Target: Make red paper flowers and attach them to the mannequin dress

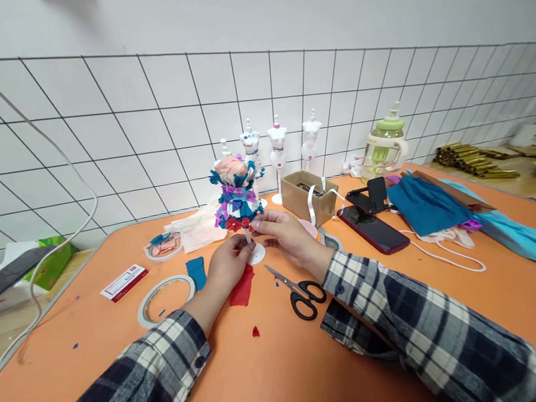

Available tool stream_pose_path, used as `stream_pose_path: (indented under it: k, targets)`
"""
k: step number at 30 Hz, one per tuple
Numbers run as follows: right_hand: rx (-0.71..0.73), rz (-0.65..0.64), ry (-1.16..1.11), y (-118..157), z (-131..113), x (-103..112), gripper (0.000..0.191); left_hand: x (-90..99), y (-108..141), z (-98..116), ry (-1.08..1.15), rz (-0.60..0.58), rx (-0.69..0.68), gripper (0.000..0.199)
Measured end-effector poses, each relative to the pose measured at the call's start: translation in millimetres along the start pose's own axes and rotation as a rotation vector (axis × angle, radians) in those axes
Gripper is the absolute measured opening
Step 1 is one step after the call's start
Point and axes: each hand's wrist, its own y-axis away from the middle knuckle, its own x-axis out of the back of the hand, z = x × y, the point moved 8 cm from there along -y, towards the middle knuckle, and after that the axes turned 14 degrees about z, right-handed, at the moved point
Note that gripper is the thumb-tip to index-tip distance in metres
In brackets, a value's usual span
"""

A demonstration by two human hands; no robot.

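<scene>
A miniature dress form (234,196) stands upright in front of me, covered in ruffled crepe paper of blue, purple, white and peach. Red paper trim (234,223) runs along its lower edge. My left hand (229,260) is closed around the thin stand just above its round white base (257,253). With its fingertips pinched at the right end of the red trim, my right hand (289,233) covers part of the hem. A red paper strip (242,287) lies under my left wrist. Scissors (302,295) with black handles rest partly spread below my right hand.
Several bare white dress forms (278,142) stand by the tiled wall behind a cardboard box (298,200). To the right are a phone (375,228), blue paper (419,202) and a lidded bottle (385,146). A tape roll (143,307) and small red-white box (124,283) lie left.
</scene>
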Motion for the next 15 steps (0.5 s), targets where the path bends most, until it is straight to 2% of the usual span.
stream_pose_path:
  k: [10,15]
  targets:
    - [-0.009,0.115,-0.025,0.7,1.3,8.5,0.034,4.1,4.4,7.2,-0.065,-0.032,-0.026,0.032]
    - [-0.011,0.116,-0.047,2.7,2.8,7.0,0.034,4.3,6.1,9.7,-0.084,-0.034,-0.033,0.032]
